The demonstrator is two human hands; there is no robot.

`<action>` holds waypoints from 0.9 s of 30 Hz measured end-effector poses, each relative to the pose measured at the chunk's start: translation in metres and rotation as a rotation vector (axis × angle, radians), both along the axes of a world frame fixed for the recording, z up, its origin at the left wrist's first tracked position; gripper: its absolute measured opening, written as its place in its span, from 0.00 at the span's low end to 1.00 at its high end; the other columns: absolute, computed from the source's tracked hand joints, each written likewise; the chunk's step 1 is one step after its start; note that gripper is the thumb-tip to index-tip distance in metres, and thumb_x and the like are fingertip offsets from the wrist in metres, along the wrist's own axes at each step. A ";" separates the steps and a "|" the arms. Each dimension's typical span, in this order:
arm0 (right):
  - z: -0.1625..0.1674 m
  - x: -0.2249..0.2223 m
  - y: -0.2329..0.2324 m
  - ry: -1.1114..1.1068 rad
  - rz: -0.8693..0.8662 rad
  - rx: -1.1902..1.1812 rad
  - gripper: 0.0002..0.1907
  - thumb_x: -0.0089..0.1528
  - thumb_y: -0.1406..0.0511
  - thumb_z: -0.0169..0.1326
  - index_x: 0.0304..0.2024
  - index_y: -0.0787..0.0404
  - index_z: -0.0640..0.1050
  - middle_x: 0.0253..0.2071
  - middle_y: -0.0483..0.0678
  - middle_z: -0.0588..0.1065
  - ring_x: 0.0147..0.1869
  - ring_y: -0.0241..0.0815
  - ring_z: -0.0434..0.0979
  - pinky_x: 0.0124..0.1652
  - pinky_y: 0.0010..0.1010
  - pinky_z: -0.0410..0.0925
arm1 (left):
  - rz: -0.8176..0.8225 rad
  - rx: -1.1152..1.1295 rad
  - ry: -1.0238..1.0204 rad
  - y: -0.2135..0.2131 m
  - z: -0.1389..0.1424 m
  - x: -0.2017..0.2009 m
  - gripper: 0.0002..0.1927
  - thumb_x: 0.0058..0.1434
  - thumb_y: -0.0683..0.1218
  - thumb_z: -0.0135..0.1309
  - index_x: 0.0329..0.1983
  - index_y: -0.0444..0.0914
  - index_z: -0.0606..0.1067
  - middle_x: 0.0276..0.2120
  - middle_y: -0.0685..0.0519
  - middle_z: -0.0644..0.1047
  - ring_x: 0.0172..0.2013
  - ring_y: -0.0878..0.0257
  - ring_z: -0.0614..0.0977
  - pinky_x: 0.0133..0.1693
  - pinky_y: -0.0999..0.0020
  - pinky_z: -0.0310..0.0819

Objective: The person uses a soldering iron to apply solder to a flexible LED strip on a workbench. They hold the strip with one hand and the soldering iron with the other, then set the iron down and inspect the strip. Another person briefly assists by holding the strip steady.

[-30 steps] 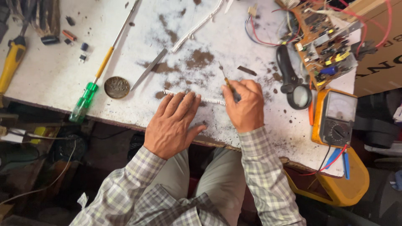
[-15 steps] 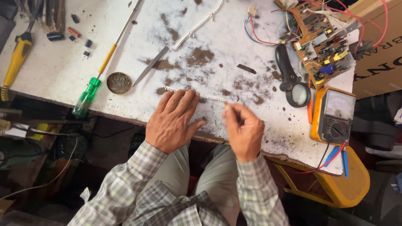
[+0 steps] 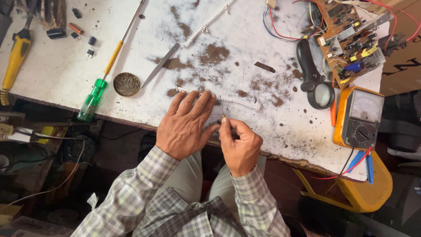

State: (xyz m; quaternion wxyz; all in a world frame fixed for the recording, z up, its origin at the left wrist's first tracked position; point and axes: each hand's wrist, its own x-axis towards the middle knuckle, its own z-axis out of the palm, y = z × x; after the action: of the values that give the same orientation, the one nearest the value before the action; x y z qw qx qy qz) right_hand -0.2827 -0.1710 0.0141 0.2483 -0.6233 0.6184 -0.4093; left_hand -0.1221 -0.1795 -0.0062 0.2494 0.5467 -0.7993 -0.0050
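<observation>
My left hand (image 3: 185, 127) lies flat on the stained white table (image 3: 66, 61), fingers spread, pressing down a long thin white strip (image 3: 232, 100) that runs to the right from under the fingertips. My right hand (image 3: 239, 145) is close beside it at the table's front edge, fingers pinched on a thin pin-like tool (image 3: 222, 110) that points up toward the strip. Plaid sleeves cover both forearms.
A green-handled screwdriver (image 3: 98, 90), a round tin (image 3: 126, 84) and tweezers (image 3: 160, 65) lie left of my hands. A second white strip (image 3: 208, 22) lies farther back. To the right are a magnifier (image 3: 315, 81), a circuit board (image 3: 348, 37) with wires, and an orange multimeter (image 3: 357, 118).
My right hand has drawn back from the strip toward the table's front edge and now sits next to my left hand. The left hand has stayed on the strip.
</observation>
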 end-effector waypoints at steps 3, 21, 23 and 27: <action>-0.003 0.004 -0.003 0.018 -0.011 0.000 0.09 0.65 0.65 0.60 0.34 0.65 0.82 0.19 0.46 0.78 0.22 0.31 0.78 0.25 0.26 0.68 | 0.005 -0.010 0.015 -0.003 -0.002 0.002 0.33 0.68 0.61 0.50 0.69 0.35 0.69 0.66 0.48 0.69 0.65 0.51 0.69 0.68 0.50 0.57; -0.014 0.024 -0.004 0.201 -0.060 -0.027 0.10 0.61 0.66 0.63 0.26 0.62 0.78 0.19 0.48 0.77 0.19 0.40 0.78 0.23 0.33 0.68 | -0.012 0.030 0.036 -0.010 -0.007 0.008 0.30 0.62 0.48 0.49 0.68 0.34 0.69 0.67 0.49 0.69 0.66 0.52 0.68 0.69 0.50 0.55; -0.015 0.025 -0.003 0.203 -0.063 -0.047 0.10 0.61 0.66 0.63 0.26 0.62 0.78 0.19 0.48 0.77 0.19 0.40 0.77 0.23 0.33 0.67 | -0.016 0.027 0.025 -0.010 -0.009 0.008 0.31 0.62 0.48 0.49 0.69 0.34 0.68 0.67 0.49 0.68 0.65 0.52 0.68 0.69 0.50 0.55; -0.015 0.026 -0.001 0.196 -0.083 -0.015 0.10 0.60 0.66 0.64 0.26 0.62 0.78 0.18 0.47 0.76 0.17 0.39 0.75 0.22 0.33 0.66 | -0.022 0.026 0.014 -0.009 -0.009 0.008 0.31 0.62 0.48 0.49 0.69 0.34 0.68 0.66 0.49 0.68 0.65 0.52 0.68 0.68 0.49 0.55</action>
State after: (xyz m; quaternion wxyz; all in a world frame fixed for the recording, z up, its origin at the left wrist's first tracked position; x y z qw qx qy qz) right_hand -0.2572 -0.1718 -0.0013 0.1647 -0.6359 0.6621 -0.3607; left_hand -0.1137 -0.1884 -0.0152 0.2478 0.5409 -0.8035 -0.0221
